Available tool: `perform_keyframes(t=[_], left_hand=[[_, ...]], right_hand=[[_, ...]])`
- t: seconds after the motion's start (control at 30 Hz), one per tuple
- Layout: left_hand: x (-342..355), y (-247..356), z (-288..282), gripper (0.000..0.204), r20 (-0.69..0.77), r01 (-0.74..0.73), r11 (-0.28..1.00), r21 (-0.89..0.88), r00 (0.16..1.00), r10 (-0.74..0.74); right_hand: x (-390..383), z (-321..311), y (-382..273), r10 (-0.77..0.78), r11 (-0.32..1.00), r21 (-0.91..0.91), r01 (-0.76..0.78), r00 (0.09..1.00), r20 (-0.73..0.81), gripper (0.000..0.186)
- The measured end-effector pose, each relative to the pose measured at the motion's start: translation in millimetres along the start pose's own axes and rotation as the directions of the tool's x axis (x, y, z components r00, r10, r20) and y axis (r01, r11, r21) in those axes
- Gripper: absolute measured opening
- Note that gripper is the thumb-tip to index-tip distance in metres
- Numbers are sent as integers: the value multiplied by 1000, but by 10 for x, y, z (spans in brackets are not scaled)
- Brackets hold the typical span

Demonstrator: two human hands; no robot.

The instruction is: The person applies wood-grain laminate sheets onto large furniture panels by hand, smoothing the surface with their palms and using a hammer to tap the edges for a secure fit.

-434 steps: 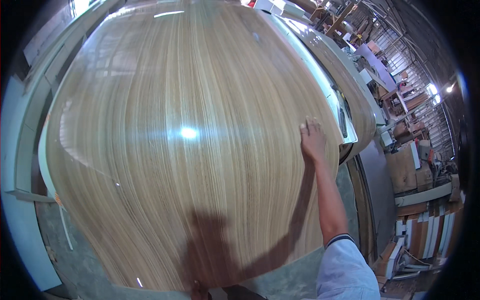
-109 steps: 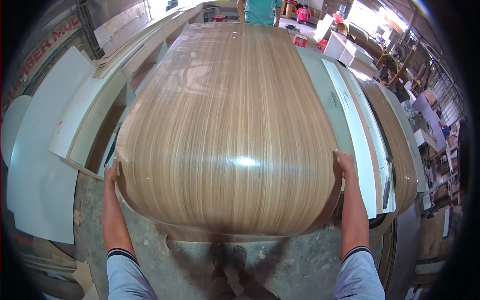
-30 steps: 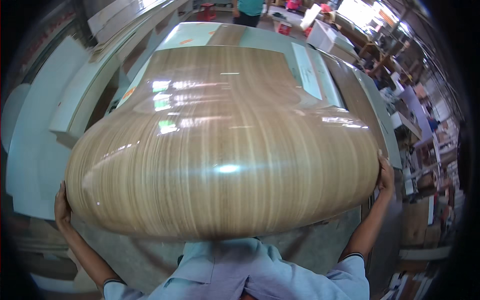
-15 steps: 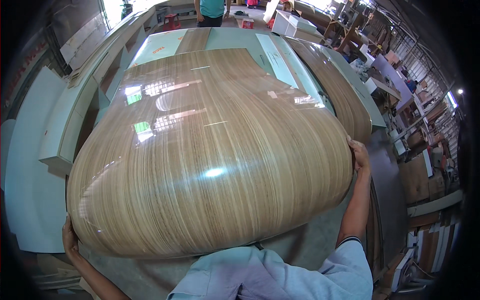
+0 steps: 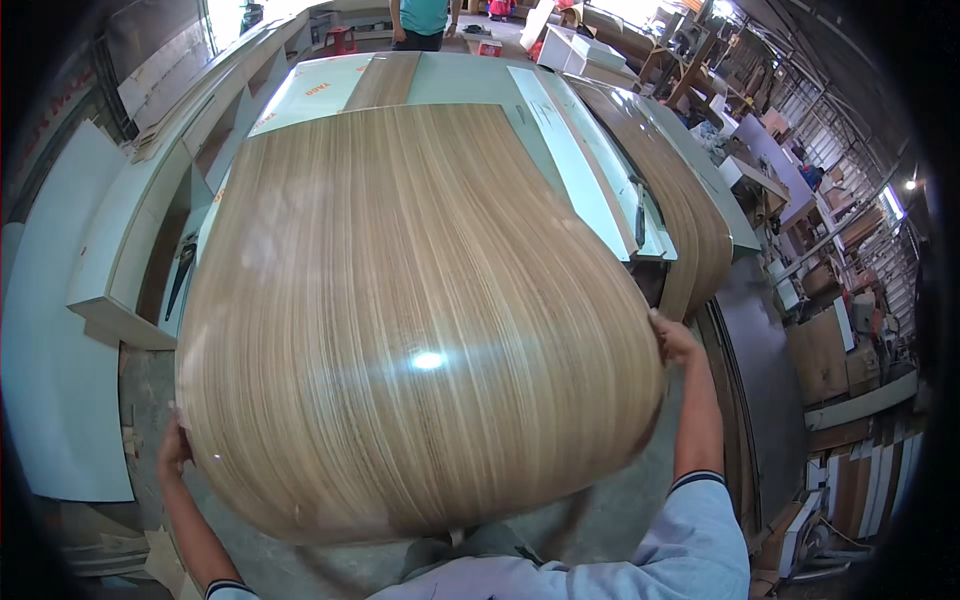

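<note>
A large glossy laminate sheet (image 5: 400, 270) with brown wood grain bows out in front of me. Its far end lies on the worktable, and its near end curves down close to my body. My left hand (image 5: 176, 447) grips the sheet's left edge, low down, with its fingers partly hidden. On the opposite edge, a little higher, my right hand (image 5: 676, 338) is closed round the rim, the thumb showing on top.
Pale green boards and a white strip (image 5: 575, 165) cover the worktable. Another wood-grain sheet (image 5: 690, 190) droops at its right. A long white cabinet frame (image 5: 130, 240) runs along the left, beside a leaning pale panel (image 5: 70, 350). A person (image 5: 422, 20) stands at the far end.
Both hands have come closer together, the left moving right and the right moving left and nearer. The sheet has narrowed and tilted, its window reflections have faded, and more of the white strip shows.
</note>
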State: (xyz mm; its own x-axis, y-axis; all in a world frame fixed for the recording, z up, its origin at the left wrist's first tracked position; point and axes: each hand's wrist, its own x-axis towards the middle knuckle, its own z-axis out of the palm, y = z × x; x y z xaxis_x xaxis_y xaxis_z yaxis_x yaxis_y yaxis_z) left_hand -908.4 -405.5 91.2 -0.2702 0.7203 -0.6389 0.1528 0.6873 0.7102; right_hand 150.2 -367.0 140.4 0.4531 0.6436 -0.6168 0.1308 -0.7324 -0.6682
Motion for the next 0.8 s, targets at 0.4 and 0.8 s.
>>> perform_keyframes(t=[0.4, 0.8], left_hand=[[-283, -523, 460, 90, -96, -1, 989, -150, 995, -14], [-969, 891, 270, 81, -206, -262, 920, -291, 956, 207]], right_hand=[[66, -150, 841, -87, 995, -22, 93, 977, 196, 64], [-628, -763, -551, -478, 871, 144, 470, 878, 25, 30]])
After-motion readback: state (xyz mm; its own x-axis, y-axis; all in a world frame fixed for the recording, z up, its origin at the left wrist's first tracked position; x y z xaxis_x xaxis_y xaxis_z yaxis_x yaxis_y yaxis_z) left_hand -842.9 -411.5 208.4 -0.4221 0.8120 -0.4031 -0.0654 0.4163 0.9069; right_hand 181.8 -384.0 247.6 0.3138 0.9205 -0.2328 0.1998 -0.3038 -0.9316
